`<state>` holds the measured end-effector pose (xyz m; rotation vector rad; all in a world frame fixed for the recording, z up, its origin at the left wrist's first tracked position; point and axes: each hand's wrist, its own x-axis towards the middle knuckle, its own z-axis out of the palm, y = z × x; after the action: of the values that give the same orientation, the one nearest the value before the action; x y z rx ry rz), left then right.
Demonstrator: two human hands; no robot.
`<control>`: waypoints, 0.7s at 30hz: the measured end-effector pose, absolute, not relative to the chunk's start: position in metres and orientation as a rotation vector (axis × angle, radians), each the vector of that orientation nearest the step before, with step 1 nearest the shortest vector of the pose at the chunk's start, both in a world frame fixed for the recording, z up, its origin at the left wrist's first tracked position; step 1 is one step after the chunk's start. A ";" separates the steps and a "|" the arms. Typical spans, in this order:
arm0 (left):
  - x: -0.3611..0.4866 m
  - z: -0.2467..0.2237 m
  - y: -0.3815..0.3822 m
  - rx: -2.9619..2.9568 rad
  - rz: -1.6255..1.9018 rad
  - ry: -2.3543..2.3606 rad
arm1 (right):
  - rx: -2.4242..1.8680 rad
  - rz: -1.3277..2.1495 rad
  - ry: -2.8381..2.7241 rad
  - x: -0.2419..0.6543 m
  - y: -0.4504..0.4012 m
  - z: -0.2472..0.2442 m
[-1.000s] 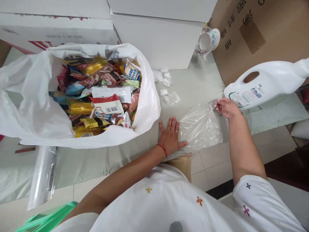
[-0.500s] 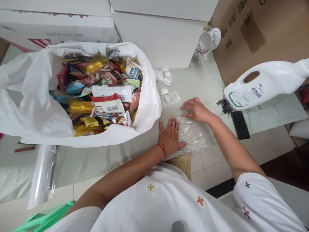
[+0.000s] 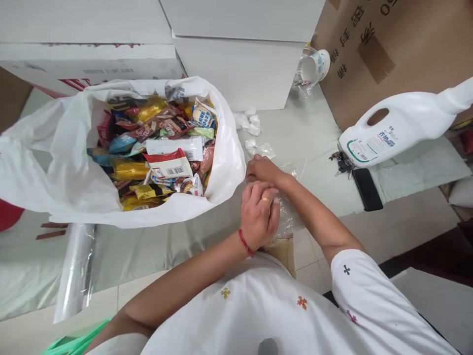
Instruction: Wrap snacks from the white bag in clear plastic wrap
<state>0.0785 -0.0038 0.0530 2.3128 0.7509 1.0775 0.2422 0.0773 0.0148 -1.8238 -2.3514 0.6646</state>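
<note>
A sheet of clear plastic film [image 3: 288, 217] lies crumpled on the table edge, partly under my hands and right forearm. My left hand [image 3: 259, 209], with a ring and a red cord at the wrist, curls its fingers over the film's left part; what is inside them is hidden. Just beyond it, my right hand [image 3: 263, 168] is closed at the film's far left side, its fingertips mostly out of sight. Close to both hands on the left stands a white plastic bag [image 3: 231, 167], open and full of wrapped snacks [image 3: 170, 118].
Crumpled bits of plastic [image 3: 253, 123] lie beyond my hands. To the right are a white detergent bottle [image 3: 402, 123], keys [image 3: 343, 162] and a phone [image 3: 367, 190]. White boxes [image 3: 236, 69], a paper cup [image 3: 314, 66] and a cardboard carton [image 3: 373, 54] stand behind. A film roll [image 3: 76, 268] overhangs the edge at left.
My right hand has moved left, past the left hand's fingertips, and the film's right side has come with it. My left hand has gone from lying flat to curled.
</note>
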 end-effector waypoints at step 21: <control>0.083 -0.016 0.008 2.686 -0.036 1.079 | -2.252 0.535 -1.120 0.331 -0.040 -0.009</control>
<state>0.0830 0.0083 -0.0161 2.6860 1.0786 -0.0358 0.3314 -0.0399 -0.0086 -2.2518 -1.1198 0.5353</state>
